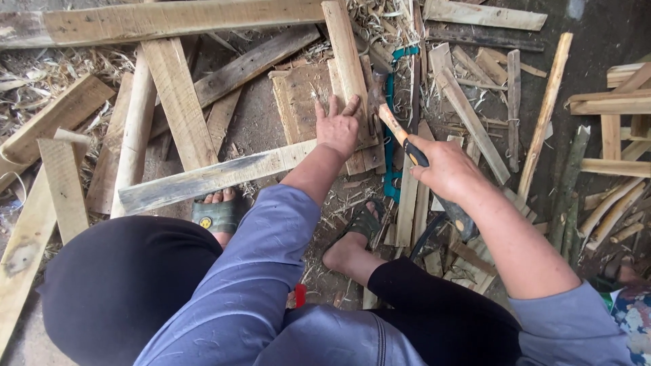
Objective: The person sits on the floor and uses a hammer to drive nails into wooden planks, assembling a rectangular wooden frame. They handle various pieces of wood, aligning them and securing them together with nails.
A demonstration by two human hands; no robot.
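L hand (337,127) lies flat, fingers spread, on the slat (348,64), pressing it to the board (302,98) beneath. R hand (446,167) is closed round hammer (397,125) handle; head sits just right of slat, touching it. Long plank (210,177) runs left from under L hand. Feet in sandals (218,215) just below plank. Scrap wood on floor around.

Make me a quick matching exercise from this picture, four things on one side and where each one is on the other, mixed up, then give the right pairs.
Things:
1. left hand
2. hammer
3. green sandal
4. long plank

Places:
A. across the top of the view
B. gripped in the right hand
C. on the foot under the pale board
D. flat on the small wooden piece

Pairs: 1-D, 2-B, 3-C, 4-A
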